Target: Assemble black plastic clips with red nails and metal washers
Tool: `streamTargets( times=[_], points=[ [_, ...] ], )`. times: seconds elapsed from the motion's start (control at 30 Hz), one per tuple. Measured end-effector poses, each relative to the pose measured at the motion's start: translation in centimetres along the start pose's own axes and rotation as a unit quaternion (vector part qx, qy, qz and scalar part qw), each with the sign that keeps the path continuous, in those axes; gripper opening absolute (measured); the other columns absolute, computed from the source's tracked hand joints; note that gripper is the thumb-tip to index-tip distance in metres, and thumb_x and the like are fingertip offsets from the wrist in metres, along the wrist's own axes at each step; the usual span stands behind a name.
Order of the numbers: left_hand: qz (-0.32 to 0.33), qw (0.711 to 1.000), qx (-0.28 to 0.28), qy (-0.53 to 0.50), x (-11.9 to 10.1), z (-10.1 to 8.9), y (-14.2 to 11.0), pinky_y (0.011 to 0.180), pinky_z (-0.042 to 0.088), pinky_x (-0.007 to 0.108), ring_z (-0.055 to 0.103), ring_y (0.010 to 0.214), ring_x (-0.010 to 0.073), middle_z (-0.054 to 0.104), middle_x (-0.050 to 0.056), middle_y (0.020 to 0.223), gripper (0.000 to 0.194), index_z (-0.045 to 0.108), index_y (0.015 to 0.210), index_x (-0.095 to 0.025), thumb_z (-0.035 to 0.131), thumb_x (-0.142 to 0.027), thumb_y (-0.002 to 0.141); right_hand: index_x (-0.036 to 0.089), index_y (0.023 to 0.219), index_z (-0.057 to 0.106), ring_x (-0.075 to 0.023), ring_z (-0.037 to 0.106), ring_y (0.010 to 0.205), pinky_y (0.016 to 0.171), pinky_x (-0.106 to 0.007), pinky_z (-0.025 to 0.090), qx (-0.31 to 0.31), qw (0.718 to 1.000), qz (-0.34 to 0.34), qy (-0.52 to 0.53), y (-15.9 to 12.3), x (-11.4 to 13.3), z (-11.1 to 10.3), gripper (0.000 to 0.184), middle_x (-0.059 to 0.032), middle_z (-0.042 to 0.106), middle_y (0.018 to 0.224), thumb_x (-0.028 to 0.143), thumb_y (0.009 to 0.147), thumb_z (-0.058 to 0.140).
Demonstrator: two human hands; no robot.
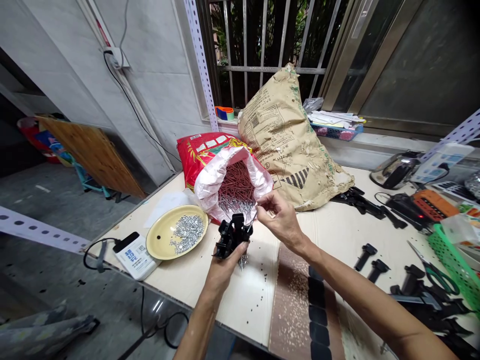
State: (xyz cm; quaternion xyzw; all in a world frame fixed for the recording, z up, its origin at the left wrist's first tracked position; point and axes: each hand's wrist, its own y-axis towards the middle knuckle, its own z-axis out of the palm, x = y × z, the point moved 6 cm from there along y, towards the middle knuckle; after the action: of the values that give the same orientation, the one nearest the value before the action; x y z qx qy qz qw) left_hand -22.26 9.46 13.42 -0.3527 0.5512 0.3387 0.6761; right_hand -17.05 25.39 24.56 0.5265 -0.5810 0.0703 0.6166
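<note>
Your left hand [223,267] holds several black plastic parts [230,235], too overlapped to count. Your right hand [279,220] is narrowed; I cannot tell whether it grips anything. One sack [208,177] of screws [236,182] opens beyond the left hand, one yellow bowl [164,227] beside it.

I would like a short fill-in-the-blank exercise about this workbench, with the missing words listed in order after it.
1. The left hand grips several parts whose colour is ____.
2. The shallow dish that holds small metal pieces is coloured ____.
3. In the picture, the red bag lies to the ____ of the brown sack.
4. The scissors lie toward the picture's ____ edge.

Missing words: black; yellow; left; right.
</note>
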Motion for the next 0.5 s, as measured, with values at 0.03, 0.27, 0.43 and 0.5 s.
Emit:
streamTargets(
  times=[0.03, 0.27, 0.43, 0.5],
  points=[
    [0.000, 1.000, 0.000, -0.006, 0.0, 0.0, 0.0, 0.091, 0.046, 0.039, 0.063, 0.101, 0.0257, 0.069, 0.010, 0.107, 0.060, 0.058, 0.121, -0.018, 0.075, -0.034, 0.066, 0.018, 0.084, 0.055, -0.0091, 0.056, 0.062, 0.060, -0.021, 0.045, 0.005, 1.000, -0.005, -0.006, -0.1, 0.0, 0.0, 0.011, 0.0019, 0.059, 0.073, 0.013, 0.074, 0.055],
    [0.013, 0.998, -0.032, 0.043, -0.6, -0.6, -0.3, 0.093, 0.045, 0.040, 0.061, 0.103, 0.0269, 0.068, 0.010, 0.108, 0.051, 0.061, 0.115, -0.016, 0.072, -0.036, 0.070, 0.017, 0.087, 0.063, -0.0134, 0.059, 0.076, 0.070, -0.026, 0.048, 0.131, 0.989, -0.059, -0.016, -1.1, 1.1, 1.1, 0.007, -0.0029, 0.063, 0.083, 0.019, 0.081, 0.058],
    [0.033, 0.988, -0.100, 0.111, -1.8, -2.2, -1.5, 0.098, 0.041, 0.042, 0.058, 0.109, 0.0290, 0.067, 0.011, 0.110, 0.050, 0.062, 0.114, -0.016, 0.071, -0.039, 0.070, 0.019, 0.092, 0.066, -0.0154, 0.060, 0.084, 0.076, -0.028, 0.047, 0.065, 0.995, -0.039, -0.060, 0.9, -1.6, 0.2, 0.014, -0.0043, 0.065, 0.090, 0.027, 0.086, 0.057],
    [0.035, 0.984, -0.119, 0.130, -2.1, -2.8, -1.9, 0.098, 0.040, 0.042, 0.057, 0.112, 0.0296, 0.067, 0.010, 0.110, 0.050, 0.063, 0.112, -0.017, 0.071, -0.040, 0.069, 0.017, 0.088, 0.065, -0.0136, 0.060, 0.076, 0.071, -0.025, 0.046, 0.082, 0.991, 0.000, -0.110, 1.8, -4.1, 1.5, 0.015, -0.0029, 0.066, 0.083, 0.025, 0.088, 0.053]
  ],
)
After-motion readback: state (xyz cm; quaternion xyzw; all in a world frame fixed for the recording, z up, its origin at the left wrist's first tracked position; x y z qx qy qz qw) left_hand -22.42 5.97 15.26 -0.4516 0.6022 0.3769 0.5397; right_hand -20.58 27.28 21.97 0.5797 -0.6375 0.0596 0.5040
